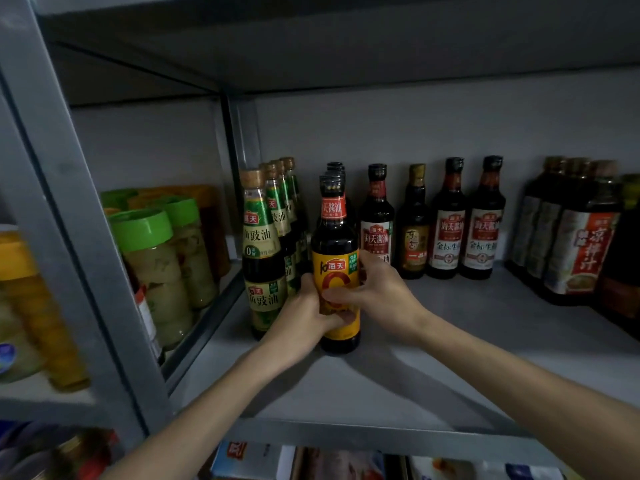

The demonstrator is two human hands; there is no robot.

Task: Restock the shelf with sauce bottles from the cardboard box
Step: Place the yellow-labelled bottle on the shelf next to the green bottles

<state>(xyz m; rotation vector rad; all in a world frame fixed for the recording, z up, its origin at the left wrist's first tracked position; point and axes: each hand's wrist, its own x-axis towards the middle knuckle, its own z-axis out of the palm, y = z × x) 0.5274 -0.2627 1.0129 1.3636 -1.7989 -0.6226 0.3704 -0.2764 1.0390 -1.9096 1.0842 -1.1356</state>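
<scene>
On the shelf (450, 358) | left hand (304, 320) and right hand (381, 292) are both gripping the yellow-labelled sauce bottle (334, 258) | it is standing upright beside the green-labelled bottles (261, 237)

The light is dim and comes from behind the viewer: the grey metal shelf (485, 299) is palest near its front edge and darkens toward its back corners. Soft shadows fan across it under the bare forearms (502, 362). The dark sauce bottle with the yellow label (334, 244) is sharp. The green-lidded jars (156, 258) at the left and the big dark bottles (571, 237) at the right edge smear. The grey upright post (69, 202) bows with wide-angle distortion.
</scene>
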